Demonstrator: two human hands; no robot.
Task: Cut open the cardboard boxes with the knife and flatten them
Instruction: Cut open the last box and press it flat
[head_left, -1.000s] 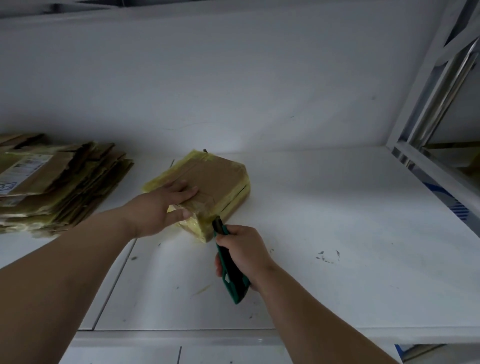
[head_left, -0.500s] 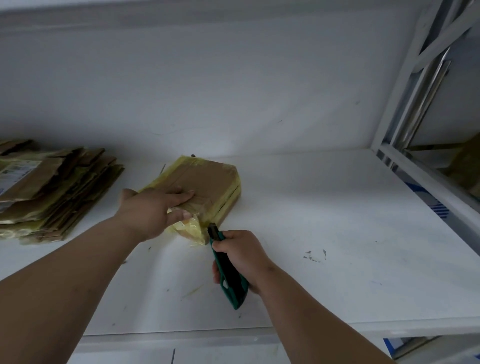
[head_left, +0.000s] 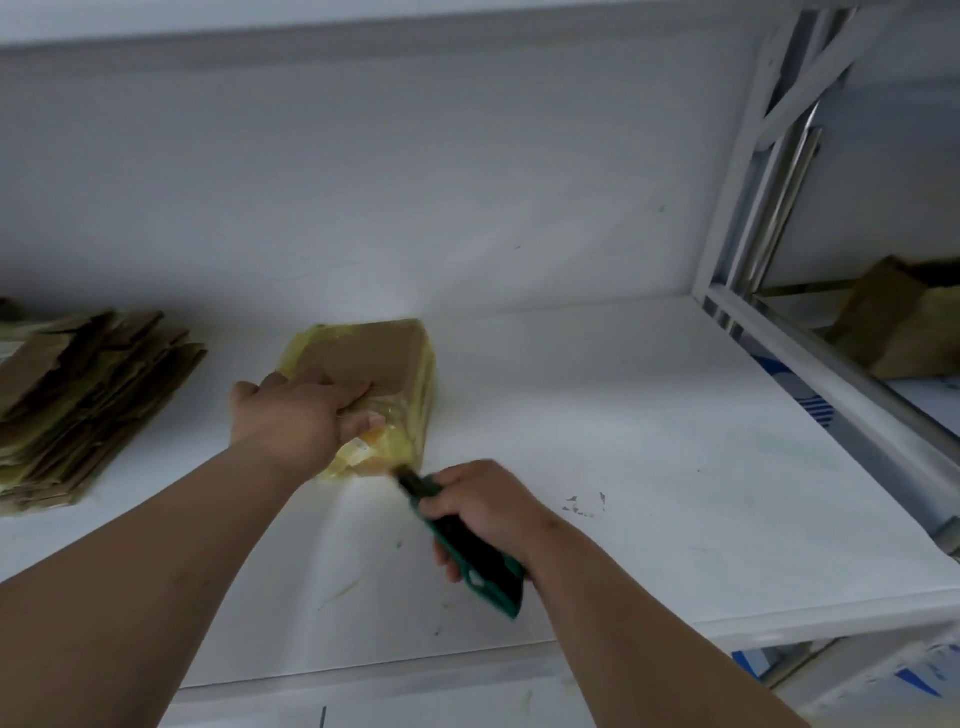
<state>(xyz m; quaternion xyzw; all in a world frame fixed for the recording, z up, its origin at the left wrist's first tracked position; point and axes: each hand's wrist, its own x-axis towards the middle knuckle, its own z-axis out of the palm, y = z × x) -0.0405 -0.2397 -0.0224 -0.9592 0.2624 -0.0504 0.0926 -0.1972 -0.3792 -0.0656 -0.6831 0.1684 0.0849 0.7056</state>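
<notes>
While the left hand (head_left: 296, 415) is pressing the cardboard box (head_left: 371, 384) down, the right hand (head_left: 480, 506) is gripping the green knife (head_left: 467, 551).
The box is lying mid-worktop (head_left: 649, 467), fingers spread flat on top, thumb on its near side; the knife tip is touching its near corner. Flattened boxes (head_left: 83, 395) are lying stacked at left.

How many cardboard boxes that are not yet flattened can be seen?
2: a brown cardboard box wrapped in yellow tape on the white table under the left hand, and another behind the rack at right. More may be hidden.
</notes>
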